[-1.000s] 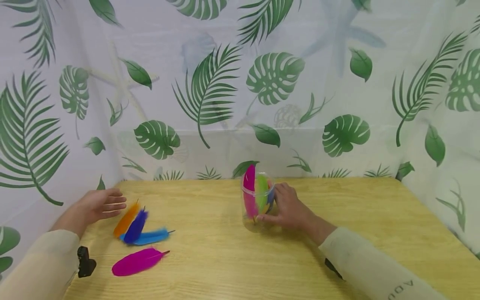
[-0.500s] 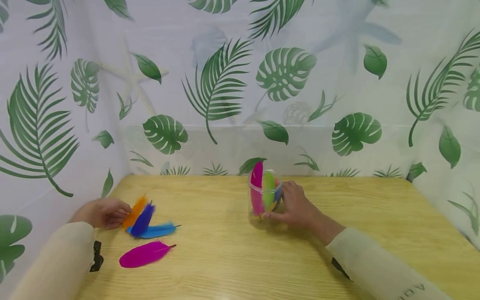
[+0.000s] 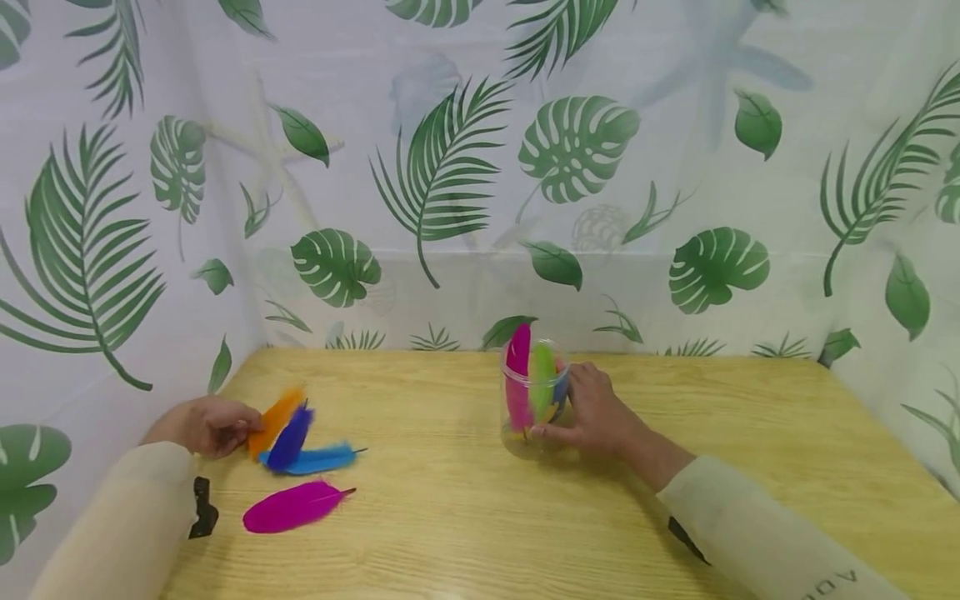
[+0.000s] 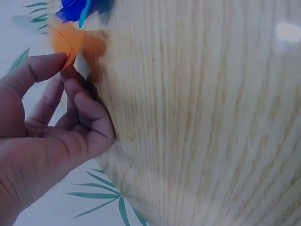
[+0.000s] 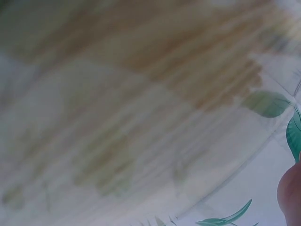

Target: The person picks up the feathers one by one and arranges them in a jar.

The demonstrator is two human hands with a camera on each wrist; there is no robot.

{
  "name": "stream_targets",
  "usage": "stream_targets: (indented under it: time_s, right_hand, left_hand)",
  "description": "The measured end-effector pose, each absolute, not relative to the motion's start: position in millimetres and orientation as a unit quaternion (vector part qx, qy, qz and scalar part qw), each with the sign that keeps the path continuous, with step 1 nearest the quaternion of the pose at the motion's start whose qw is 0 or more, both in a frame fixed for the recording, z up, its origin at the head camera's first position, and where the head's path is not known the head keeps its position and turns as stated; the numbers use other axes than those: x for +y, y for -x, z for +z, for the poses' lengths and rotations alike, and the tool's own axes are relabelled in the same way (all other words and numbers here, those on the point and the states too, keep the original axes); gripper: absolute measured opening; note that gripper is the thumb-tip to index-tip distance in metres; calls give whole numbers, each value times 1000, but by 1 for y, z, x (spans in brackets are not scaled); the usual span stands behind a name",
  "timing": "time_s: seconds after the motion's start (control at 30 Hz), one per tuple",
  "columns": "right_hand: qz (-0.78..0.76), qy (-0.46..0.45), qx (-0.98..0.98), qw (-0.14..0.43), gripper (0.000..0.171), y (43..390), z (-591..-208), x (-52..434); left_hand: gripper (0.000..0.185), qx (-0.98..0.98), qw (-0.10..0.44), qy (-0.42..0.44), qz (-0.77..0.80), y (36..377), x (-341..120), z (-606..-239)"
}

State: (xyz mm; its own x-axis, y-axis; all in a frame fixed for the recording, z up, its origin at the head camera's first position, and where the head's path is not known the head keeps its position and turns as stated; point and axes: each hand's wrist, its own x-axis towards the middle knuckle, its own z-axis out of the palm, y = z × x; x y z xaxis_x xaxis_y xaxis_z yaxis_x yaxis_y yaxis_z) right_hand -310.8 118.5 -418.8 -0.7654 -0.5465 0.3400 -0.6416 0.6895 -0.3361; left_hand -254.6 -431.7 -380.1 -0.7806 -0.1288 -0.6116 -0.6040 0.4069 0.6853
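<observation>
At the table's left side my left hand (image 3: 221, 427) pinches an orange feather (image 3: 276, 419) between thumb and index finger; the left wrist view shows the same orange feather (image 4: 68, 42) at the fingertips. Against it lie a dark blue feather (image 3: 291, 439) and a light blue feather (image 3: 322, 459). Nearer to me is a magenta feather (image 3: 294, 507). My right hand (image 3: 600, 412) holds a clear plastic cup (image 3: 513, 442) from its right side. Inside the cup stand a pink feather (image 3: 518, 379), a green feather (image 3: 543, 379) and other coloured ones, partly hidden.
The wood-grain table (image 3: 435, 500) meets a white leaf-print cloth (image 3: 465, 292) at its back and both sides. In the right wrist view, the picture is mostly blurred, with part of a finger (image 5: 291, 195) at the right edge.
My left hand has come down to the orange feather, its straight fingers curling into a pinch, and the feather has lifted slightly. The right hand keeps its hold; the whole view shifted a little.
</observation>
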Motion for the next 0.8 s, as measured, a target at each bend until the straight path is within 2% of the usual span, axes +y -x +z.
stream_targets:
  time_s: [0.07, 0.23, 0.37, 0.57, 0.7, 0.8]
  right_hand:
    - [219, -329, -912, 113, 87, 311, -419, 117]
    - [218, -330, -911, 118, 85, 310, -419, 115]
    - [219, -327, -912, 119, 85, 310, -419, 117]
    - [216, -334, -909, 125, 83, 311, -420, 119]
    - [217, -333, -909, 122, 84, 311, -421, 119]
    - [218, -334, -909, 122, 84, 311, -420, 119]
  left_hand:
    - [33, 786, 240, 233, 520, 253, -435, -380]
    - [41, 729, 229, 240, 599, 250, -439, -378]
    - [48, 715, 227, 208, 628, 250, -436, -376]
    - [33, 680, 255, 132, 675, 256, -433, -376]
    - [25, 701, 227, 118, 666, 260, -429, -372]
    - [25, 720, 198, 116, 655, 263, -425, -369]
